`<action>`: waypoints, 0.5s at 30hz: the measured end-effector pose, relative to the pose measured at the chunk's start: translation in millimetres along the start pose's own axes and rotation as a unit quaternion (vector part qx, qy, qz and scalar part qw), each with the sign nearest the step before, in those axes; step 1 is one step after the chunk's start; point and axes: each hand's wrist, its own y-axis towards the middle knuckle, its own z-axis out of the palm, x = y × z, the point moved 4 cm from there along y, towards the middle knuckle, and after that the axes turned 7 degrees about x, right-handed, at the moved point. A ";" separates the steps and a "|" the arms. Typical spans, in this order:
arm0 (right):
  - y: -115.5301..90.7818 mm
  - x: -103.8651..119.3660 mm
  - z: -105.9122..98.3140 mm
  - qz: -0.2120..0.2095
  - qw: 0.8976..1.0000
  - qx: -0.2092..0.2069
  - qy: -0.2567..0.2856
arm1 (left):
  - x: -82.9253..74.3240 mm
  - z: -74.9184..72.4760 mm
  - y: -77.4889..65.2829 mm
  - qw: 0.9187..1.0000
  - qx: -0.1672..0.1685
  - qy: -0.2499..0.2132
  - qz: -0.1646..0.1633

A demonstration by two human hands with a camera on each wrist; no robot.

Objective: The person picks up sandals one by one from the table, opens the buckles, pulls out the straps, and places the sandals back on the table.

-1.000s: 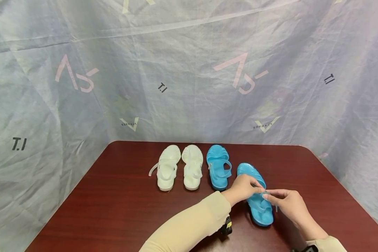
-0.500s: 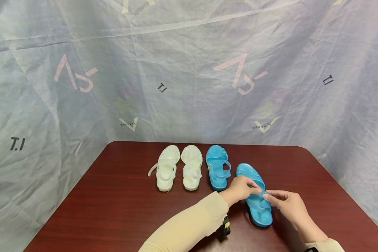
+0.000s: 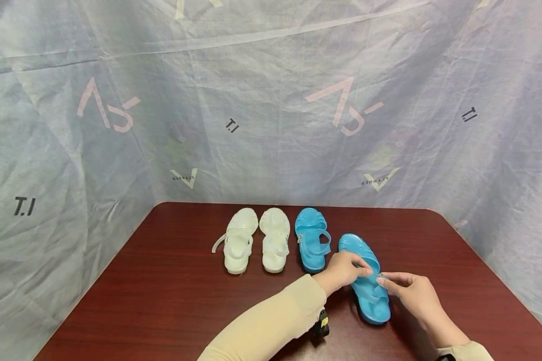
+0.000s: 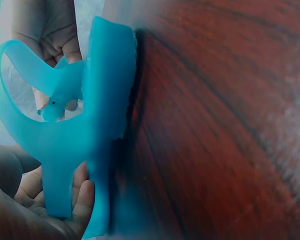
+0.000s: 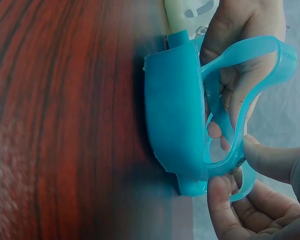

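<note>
In the head view a blue jelly sandal lies tilted on the table, toe pointing away, with both hands at its middle. My left hand comes over its left side; in the left wrist view the left fingers curl round the sandal's side strap. On the other side my right hand pinches the ankle strap at its buckle. Up close, the right thumb and forefinger press on either side of the strap, and the strap's loose end curls below them.
A second blue sandal stands just left of the held one. Further left are two white sandals, one with its strap across, the other with its strap end sticking out left. The dark red table meets a printed cloth backdrop.
My left fingertips have drawn slightly left, away from the right fingertips and back over the sandal. The right hand keeps its pinch at the buckle, almost still.
</note>
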 end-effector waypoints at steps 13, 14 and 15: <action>0.6 -1.1 -0.4 0.001 1.000 0.001 0.000 | -3.9 -3.4 -2.9 0.999 -0.008 0.038 0.002; 0.5 -1.1 -0.8 0.002 1.000 0.003 0.000 | -4.7 -3.2 -2.9 0.999 -0.007 0.050 0.007; 0.5 -1.2 -1.2 0.003 1.000 0.006 0.000 | -5.6 -2.7 -2.6 0.998 -0.004 0.062 0.015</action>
